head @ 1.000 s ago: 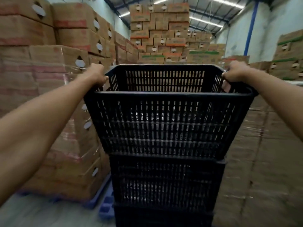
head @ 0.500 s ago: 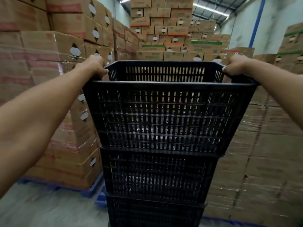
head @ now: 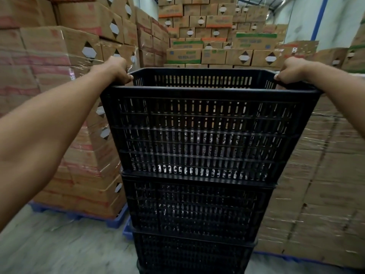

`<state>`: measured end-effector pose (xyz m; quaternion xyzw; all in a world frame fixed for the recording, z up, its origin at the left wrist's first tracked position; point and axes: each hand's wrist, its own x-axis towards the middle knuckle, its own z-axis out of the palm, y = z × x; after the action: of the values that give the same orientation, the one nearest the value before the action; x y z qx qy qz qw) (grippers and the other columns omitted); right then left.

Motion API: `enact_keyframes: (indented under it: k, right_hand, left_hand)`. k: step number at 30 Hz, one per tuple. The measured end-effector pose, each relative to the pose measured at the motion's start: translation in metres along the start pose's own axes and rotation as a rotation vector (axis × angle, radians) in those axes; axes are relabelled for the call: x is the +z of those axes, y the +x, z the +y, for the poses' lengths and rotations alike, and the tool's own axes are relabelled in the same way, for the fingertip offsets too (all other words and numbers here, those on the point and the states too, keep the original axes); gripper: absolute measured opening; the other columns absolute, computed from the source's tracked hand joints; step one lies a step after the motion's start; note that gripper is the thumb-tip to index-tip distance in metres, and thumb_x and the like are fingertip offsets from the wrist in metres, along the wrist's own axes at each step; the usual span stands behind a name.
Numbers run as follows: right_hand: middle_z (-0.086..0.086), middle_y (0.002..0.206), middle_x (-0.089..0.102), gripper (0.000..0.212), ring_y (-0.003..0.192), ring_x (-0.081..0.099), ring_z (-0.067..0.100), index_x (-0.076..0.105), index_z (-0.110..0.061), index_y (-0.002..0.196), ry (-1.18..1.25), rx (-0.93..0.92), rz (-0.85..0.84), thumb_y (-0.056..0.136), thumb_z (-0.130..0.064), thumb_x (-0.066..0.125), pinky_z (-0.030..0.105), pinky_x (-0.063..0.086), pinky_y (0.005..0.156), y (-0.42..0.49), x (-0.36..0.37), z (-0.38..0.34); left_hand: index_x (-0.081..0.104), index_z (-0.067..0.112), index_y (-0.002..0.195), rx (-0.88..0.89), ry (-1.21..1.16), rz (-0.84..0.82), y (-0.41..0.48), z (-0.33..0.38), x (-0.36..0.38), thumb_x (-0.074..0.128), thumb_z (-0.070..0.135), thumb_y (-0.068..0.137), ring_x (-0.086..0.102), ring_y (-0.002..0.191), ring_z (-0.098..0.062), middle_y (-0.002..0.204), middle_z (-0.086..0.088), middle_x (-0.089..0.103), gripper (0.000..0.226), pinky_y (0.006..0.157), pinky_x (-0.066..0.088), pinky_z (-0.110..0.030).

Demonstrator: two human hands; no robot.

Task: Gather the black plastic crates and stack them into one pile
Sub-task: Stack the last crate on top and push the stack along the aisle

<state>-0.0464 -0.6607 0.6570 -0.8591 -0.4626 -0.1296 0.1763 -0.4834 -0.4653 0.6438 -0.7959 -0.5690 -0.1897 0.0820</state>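
A pile of black slotted plastic crates stands straight in front of me. The top crate (head: 207,135) sits on a second crate (head: 197,208), which rests on a third (head: 193,256) near the floor. My left hand (head: 116,71) grips the top crate's left rim near its far corner. My right hand (head: 290,71) grips the right rim the same way. Both arms reach forward over the sides. The inside of the top crate looks empty; the bottom of the pile is cut off by the frame.
Shrink-wrapped cardboard boxes (head: 65,80) on a blue pallet (head: 114,222) rise close on the left. More wrapped boxes (head: 320,184) stand tight on the right. Tall box stacks (head: 213,36) fill the back. Grey concrete floor (head: 59,244) shows at lower left.
Both hands keep their grip on the top crate. The view has tilted down and the pile looks nearer, with more of the lower crates and floor showing.
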Motion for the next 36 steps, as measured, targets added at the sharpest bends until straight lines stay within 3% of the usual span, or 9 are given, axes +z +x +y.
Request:
enact_keyframes:
  k: [6,14,17,24,29,36]
  right_hand:
    - [0.028,0.147,0.042,0.060,0.134,0.043,0.043,0.039,0.008,0.142,0.013,0.006,-0.066,0.093,-0.017,0.061,0.044,0.039,0.108,0.012,0.006,0.003]
    - [0.026,0.131,0.054,0.044,0.120,0.052,0.041,0.054,0.008,0.126,-0.045,-0.027,-0.112,0.094,-0.022,0.060,0.043,0.044,0.098,0.027,0.022,-0.003]
    - [0.027,0.128,0.055,0.039,0.118,0.054,0.041,0.056,0.010,0.122,-0.056,-0.042,-0.090,0.094,-0.018,0.058,0.043,0.043,0.097,0.035,0.032,-0.008]
    - [0.026,0.127,0.056,0.045,0.116,0.055,0.041,0.056,0.006,0.125,-0.104,-0.030,-0.112,0.094,-0.025,0.060,0.045,0.044,0.098,0.040,0.032,-0.005]
    - [0.018,0.109,0.062,0.044,0.095,0.059,0.035,0.062,0.001,0.121,-0.142,-0.013,-0.203,0.089,-0.029,0.067,0.046,0.050,0.093,0.032,0.023,-0.004]
    - [0.016,0.101,0.064,0.034,0.090,0.063,0.035,0.064,-0.003,0.110,-0.238,-0.004,-0.247,0.088,-0.029,0.066,0.048,0.051,0.092,0.023,0.015,-0.007]
  left_hand:
    - [0.058,0.006,0.121,-0.010,0.020,-0.053,0.017,0.004,0.006,0.062,0.043,0.090,0.057,0.113,-0.040,0.122,-0.021,0.059,0.048,0.097,0.051,-0.051]
    - [0.059,0.008,0.123,-0.037,0.015,-0.133,0.033,-0.001,0.016,0.062,0.042,0.089,0.058,0.113,-0.039,0.122,-0.020,0.060,0.047,0.097,0.050,-0.052]
    - [0.059,0.001,0.123,-0.028,0.021,-0.114,0.034,-0.004,0.024,0.062,0.037,0.091,0.056,0.115,-0.042,0.125,-0.024,0.059,0.049,0.097,0.049,-0.049]
    - [0.059,0.001,0.125,-0.056,-0.002,-0.130,0.036,0.000,0.025,0.062,0.036,0.091,0.057,0.115,-0.041,0.125,-0.022,0.060,0.049,0.097,0.049,-0.049]
    - [0.057,0.003,0.128,-0.085,-0.038,-0.146,0.036,0.002,0.025,0.061,0.033,0.092,0.057,0.115,-0.039,0.126,-0.020,0.059,0.047,0.099,0.048,-0.051]
    - [0.055,0.002,0.131,-0.073,-0.049,-0.155,0.031,0.006,0.022,0.061,0.034,0.093,0.057,0.116,-0.040,0.129,-0.021,0.058,0.050,0.095,0.046,-0.046]
